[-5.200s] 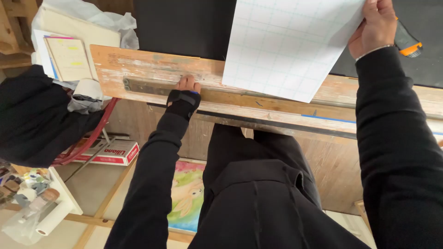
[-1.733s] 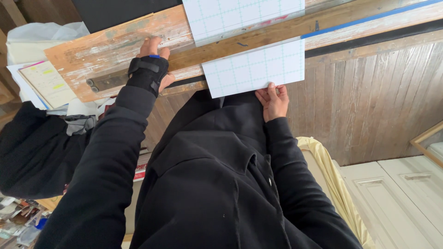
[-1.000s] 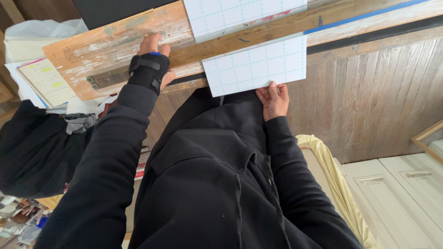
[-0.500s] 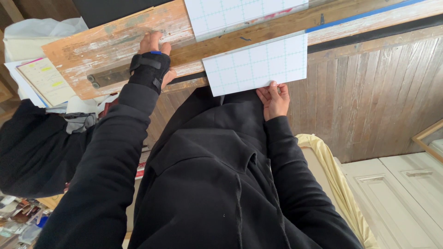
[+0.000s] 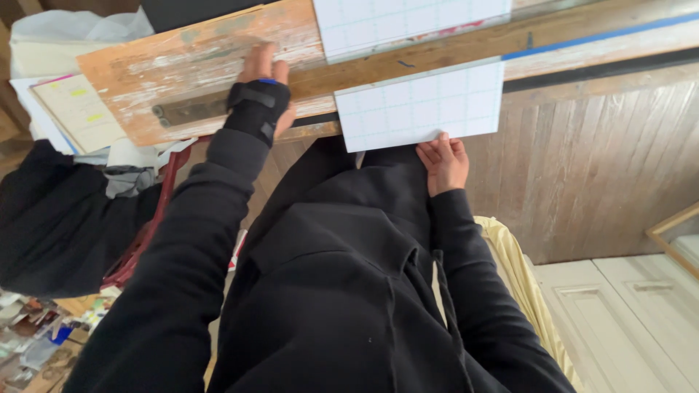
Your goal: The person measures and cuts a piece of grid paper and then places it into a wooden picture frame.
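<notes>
Right hand [image 5: 444, 164] fingers pinched gridded white sheet [image 5: 422, 105] at centre frame; left hand [image 5: 260, 87] lay flat, released, on worn counter [image 5: 145, 80] upper left.

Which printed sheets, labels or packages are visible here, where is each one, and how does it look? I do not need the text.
Grid sheet: white with pale grid lines, rectangular, hanging over the bench edge; right hand holds its lower edge.
Pad: cream page with yellow marks and a pink edge, far left, on white papers.
Packets: small, colourful, on the floor at lower left; too blurred to tell more.
Left hand: in a black brace, pressing on the bench.
</notes>
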